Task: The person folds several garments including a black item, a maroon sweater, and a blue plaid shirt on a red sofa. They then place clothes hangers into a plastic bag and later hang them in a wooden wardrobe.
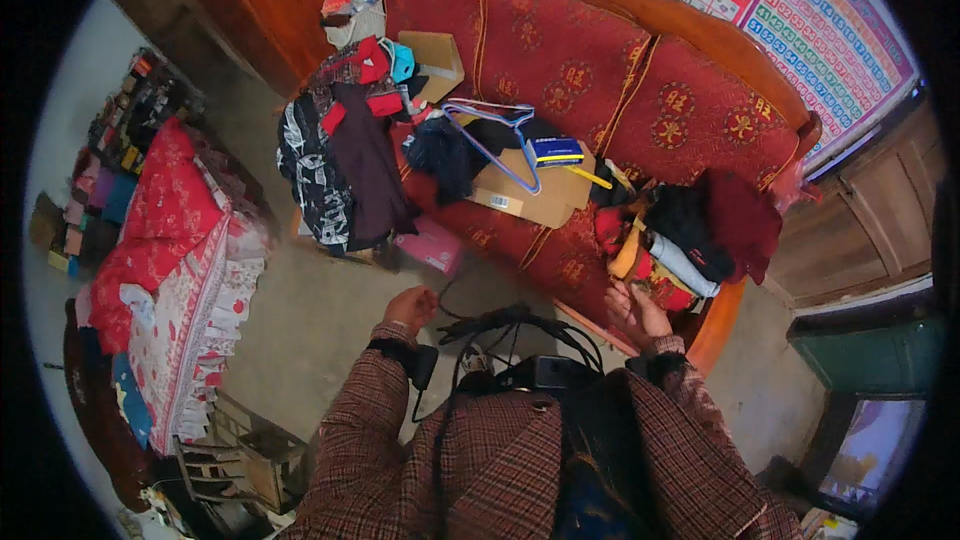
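Note:
My left hand (409,308) hangs in front of me over the floor, its fingers curled inward; whether they close on anything is unclear. A thin black cable (444,306) runs close to its fingertips. My right hand (640,309) is raised with palm turned inward and fingers apart, holding nothing I can see. Just beyond it, on the sofa's right end, lies a pile with a rolled light-blue cloth (682,266), a black garment (679,221) and a maroon garment (741,221). Black cables (517,317) loop between my hands above a black device (553,373) at my waist.
On the red sofa (570,37) lie clothes hangers (489,154), a blue box (553,151) and flattened cardboard (555,199). Clothes, including a dark purple garment (367,165), heap at left. A pink box (429,244) rests below. A bed (184,360) and wooden chair (274,457) stand left.

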